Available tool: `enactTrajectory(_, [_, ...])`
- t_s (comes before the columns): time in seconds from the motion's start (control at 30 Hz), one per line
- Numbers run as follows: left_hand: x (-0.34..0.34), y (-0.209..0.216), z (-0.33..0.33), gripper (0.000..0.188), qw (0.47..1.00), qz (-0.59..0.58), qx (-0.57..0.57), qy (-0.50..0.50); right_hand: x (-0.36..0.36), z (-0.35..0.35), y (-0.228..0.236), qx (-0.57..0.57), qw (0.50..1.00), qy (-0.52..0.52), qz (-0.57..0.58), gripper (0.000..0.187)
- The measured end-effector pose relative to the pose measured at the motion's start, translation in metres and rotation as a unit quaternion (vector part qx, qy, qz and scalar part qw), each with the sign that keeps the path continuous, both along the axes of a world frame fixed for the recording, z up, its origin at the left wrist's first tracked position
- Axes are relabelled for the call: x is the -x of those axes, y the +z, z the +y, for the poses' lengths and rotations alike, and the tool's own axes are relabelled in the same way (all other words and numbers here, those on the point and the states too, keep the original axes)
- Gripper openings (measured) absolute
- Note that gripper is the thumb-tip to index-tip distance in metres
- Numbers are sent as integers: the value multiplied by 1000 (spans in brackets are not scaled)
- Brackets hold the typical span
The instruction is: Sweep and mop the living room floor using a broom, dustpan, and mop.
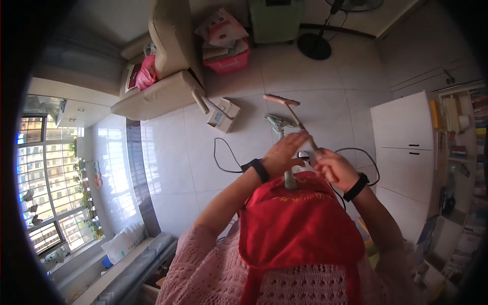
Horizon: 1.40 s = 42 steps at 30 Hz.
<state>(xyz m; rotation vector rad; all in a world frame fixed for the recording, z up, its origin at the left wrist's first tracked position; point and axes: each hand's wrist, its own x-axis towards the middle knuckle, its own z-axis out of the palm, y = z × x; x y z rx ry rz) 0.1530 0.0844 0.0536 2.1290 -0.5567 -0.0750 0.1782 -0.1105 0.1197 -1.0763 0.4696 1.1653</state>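
My right hand (333,166) is closed round the lower end of a long-handled brush (282,100). The brush has a slim pinkish-brown handle and a wide head with dark bristles, tilted up to the left, away from me. My left hand (285,151) lies with its fingers stretched out beside the handle, the fingertips close to it or touching. Behind and below that hand stands a pale green and grey floor-cleaner head (279,122). A light tube (290,180) with a rounded end leans against my red apron (302,223); whether it joins the floor-cleaner head is hidden.
Black cable (217,147) loops across the tiled floor on both sides. A carton (223,116) with a pale tool in it stands before the beige sofa (157,94). Farther off are a pink basket (226,62), a green suitcase (277,20) and a fan base (314,47). White cabinet (401,137) at right.
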Motion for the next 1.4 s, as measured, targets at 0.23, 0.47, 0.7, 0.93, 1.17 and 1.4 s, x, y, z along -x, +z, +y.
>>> enactTrajectory(0.23, [34,-70,35,53,948,247,-173,100,-26,-117,-24,-31,984,-106,142,6])
enactTrajectory(0.47, [72,-39,1,51,740,627,102,219,-45,-174,-50,-47,992,-48,104,13])
enactTrajectory(0.7, [193,-36,-18,25,653,639,2,407,-85,-206,-107,246,939,214,-112,14])
enactTrajectory(0.93, [329,-95,-31,30,571,589,-314,478,-126,-198,-130,312,768,412,-378,25])
enactTrajectory(1.17, [411,-140,-43,30,533,616,-298,498,-147,-141,-135,233,710,478,-461,32])
enactTrajectory(1.4, [431,-159,-58,29,453,672,-229,539,-163,-23,-138,227,677,583,-389,24])
